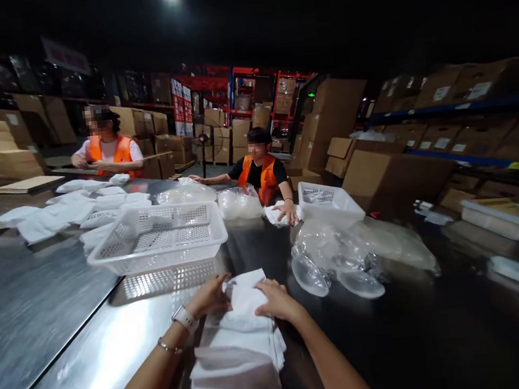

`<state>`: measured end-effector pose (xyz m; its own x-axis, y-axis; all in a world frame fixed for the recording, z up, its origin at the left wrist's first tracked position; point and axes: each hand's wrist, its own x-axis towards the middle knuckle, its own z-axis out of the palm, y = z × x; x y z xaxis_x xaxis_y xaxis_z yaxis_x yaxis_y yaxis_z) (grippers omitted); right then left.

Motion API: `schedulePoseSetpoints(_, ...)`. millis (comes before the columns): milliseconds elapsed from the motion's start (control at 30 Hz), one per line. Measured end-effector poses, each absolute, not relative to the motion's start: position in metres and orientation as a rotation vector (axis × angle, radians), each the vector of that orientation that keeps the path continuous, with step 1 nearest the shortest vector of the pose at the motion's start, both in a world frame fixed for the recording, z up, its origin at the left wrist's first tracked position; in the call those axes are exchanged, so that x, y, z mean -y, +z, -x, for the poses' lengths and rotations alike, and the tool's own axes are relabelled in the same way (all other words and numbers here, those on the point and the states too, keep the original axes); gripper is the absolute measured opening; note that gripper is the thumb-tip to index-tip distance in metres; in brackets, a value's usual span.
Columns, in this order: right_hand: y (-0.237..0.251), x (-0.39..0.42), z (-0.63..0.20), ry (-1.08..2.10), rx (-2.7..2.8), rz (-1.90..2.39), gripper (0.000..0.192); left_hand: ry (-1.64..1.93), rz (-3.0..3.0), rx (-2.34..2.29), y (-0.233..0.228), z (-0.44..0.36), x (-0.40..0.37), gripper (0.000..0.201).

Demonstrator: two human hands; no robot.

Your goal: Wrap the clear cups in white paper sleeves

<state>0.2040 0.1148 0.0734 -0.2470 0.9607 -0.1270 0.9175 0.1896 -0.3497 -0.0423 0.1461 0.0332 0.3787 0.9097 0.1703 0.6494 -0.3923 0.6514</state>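
Note:
In front of me, a white flat bag [247,303] with faint printing lies at the far end of a row of overlapping white bags [234,368]. My left hand [209,297], with a watch and a bracelet on the wrist, grips its left edge between thumb and fingers. On the opposite edge, my right hand [278,301] holds the same bag, thumb toward me and fingers farther up. Whether the bag contains anything cannot be made out. The row of bags runs toward me between my forearms.
A white perforated basket [160,259] stands beyond my left hand. Clear plastic packages [326,249] lie to the right, near a second basket [329,203]. White bags [55,217] are spread at far left. Two co-workers in orange vests [267,181] are across the metal table [36,308].

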Motion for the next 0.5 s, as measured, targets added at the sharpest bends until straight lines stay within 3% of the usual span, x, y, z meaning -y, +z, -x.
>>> schedulePoseSetpoints(100,0.062,-0.116,-0.200,0.609,2.309,1.902,0.076,0.707,-2.150,-1.305,0.028,0.046,-0.144,0.081)
schedulePoseSetpoints(267,0.064,-0.110,-0.198,0.703,2.297,1.924,0.048,0.742,-2.085,-1.333,0.023,0.048,-0.144,0.070)
schedulePoseSetpoints(433,0.073,-0.094,-0.196,0.450,2.272,1.834,0.087,0.768,-2.053,-1.361,0.024,0.057,-0.146,0.058)
schedulePoseSetpoints(500,0.074,-0.089,-0.194,0.481,2.394,1.754,0.079,0.780,-2.067,-1.349,0.027,0.060,-0.147,0.046)
